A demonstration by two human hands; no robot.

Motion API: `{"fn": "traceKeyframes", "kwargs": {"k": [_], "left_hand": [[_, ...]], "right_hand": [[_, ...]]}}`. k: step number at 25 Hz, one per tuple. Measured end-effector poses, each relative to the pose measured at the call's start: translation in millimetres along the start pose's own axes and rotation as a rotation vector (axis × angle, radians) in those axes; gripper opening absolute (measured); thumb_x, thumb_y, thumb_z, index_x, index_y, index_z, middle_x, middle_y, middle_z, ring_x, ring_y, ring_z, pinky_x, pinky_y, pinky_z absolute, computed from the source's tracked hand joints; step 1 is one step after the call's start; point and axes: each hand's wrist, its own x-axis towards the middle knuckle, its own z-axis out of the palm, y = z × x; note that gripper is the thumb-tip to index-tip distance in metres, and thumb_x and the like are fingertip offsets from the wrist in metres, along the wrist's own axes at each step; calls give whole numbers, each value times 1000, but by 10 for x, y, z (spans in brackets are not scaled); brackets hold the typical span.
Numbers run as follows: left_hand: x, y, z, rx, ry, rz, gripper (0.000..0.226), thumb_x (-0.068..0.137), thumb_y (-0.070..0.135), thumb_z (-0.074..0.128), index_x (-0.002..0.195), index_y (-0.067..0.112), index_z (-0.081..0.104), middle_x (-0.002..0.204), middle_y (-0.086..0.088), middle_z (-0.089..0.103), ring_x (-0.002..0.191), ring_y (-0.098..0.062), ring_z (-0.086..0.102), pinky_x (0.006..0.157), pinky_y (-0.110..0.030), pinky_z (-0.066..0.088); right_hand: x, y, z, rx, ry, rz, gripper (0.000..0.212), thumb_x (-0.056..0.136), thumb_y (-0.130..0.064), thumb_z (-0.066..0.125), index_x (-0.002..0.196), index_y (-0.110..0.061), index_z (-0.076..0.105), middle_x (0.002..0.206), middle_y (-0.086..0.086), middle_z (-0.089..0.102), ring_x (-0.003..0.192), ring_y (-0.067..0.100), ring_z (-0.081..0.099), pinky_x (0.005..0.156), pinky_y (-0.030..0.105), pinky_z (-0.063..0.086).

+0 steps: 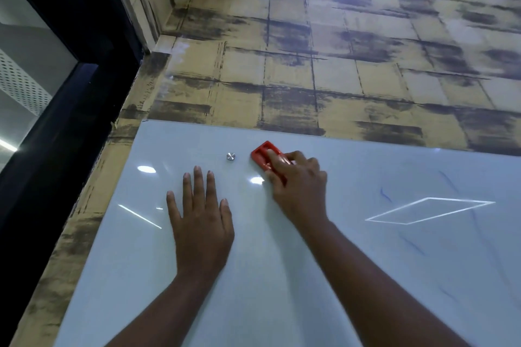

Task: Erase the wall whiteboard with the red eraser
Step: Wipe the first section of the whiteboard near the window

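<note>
The glossy white wall whiteboard (352, 262) fills the lower part of the head view. My right hand (298, 183) grips the red eraser (263, 156) and holds it against the board near its top edge. Its fingers cover the eraser's lower half. My left hand (201, 220) lies flat on the board with fingers spread, to the left of and below the eraser. Faint blue marker strokes (384, 195) remain on the board to the right of my right hand.
A round metal mounting stud (231, 156) sits just left of the eraser. Tan and dark patterned wall (338, 65) surrounds the board. A dark door or window frame (70, 107) runs along the left. Light reflections streak the board.
</note>
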Motion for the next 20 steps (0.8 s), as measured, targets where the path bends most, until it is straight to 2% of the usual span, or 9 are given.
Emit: {"fn": "traceKeyframes", "kwargs": {"k": [4,7,10,13,17,20], "left_hand": [[-49,-87,11,44,-15,56,67,107,40,35,165,8,33,173,-16,26,162,-34,22,128,-64,19],[-75,-127,9,23,-22,81,68,106,45,33,164,8,36,171,-18,29,160,-37,27,127,-63,19],[-85,-105,-36,26,-9,78,67,105,42,33,162,7,39,170,-19,33,158,-38,31,126,-64,23],[-95,-70,-83,33,18,89,63,105,38,34,160,6,42,168,-21,35,156,-38,34,122,-64,26],[-120,126,-163,-22,110,80,53,103,25,44,152,9,53,163,-18,43,150,-35,44,114,-62,34],[-182,496,-178,-89,116,133,51,100,24,48,149,12,57,162,-13,47,149,-32,47,114,-59,35]], "right_hand": [[-141,-435,179,127,21,46,52,97,-48,60,147,-33,55,115,1,59,101,21,53,84,39,55],[-167,-445,118,150,-5,39,54,97,-49,60,147,-30,55,111,1,58,99,19,54,83,37,57],[-267,-205,5,59,-66,-183,52,95,-50,60,143,-32,59,107,2,61,93,22,57,74,40,57],[-294,199,-107,-39,-7,-298,48,90,-49,61,136,-34,66,99,0,62,82,24,59,62,33,52],[-112,881,-415,-113,-8,-126,45,95,-50,60,139,-40,62,103,0,62,91,26,61,66,34,52],[-46,1533,-733,-147,41,103,47,97,-53,59,143,-41,58,105,1,60,94,26,61,68,31,42]]}}
